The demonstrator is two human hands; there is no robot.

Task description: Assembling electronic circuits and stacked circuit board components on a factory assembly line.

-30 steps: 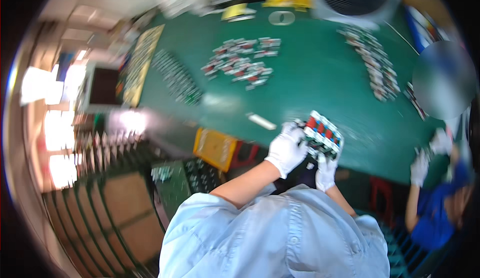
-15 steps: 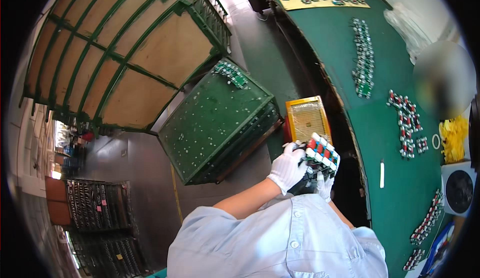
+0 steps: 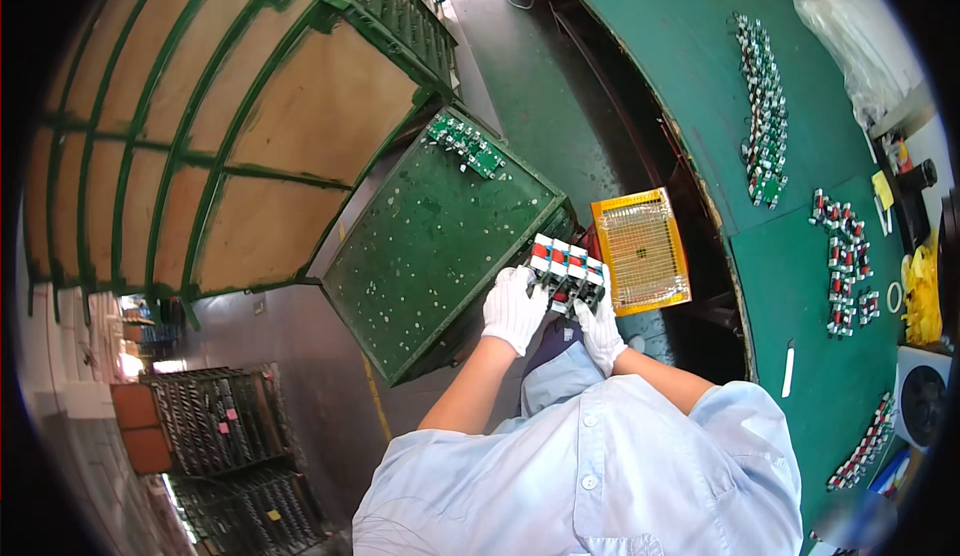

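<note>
Both hands wear white knitted gloves and are out in front of my body. Between them is a compact block of red, white and black electrical parts (image 3: 568,264), its white-and-red tops facing up. My left hand (image 3: 514,308) closes on its left side and my right hand (image 3: 600,331) on its lower right. The fingertips are partly hidden behind the block. It is held above the near right corner of a green-topped box (image 3: 430,256), beside an orange-framed panel with a wire grille (image 3: 642,254).
Several green circuit boards (image 3: 466,146) lie on the box's far end. Along the right runs a green workbench (image 3: 690,76) with a row of boards (image 3: 764,116), red-and-white parts (image 3: 845,261) and a white pen-like stick (image 3: 789,369). A green-framed rack (image 3: 220,161) stands at the left.
My hands have moved left with the block, away from the orange-framed panel to the box's corner. The block has turned, and more of my right hand now shows. The whole view has shifted slightly.
</note>
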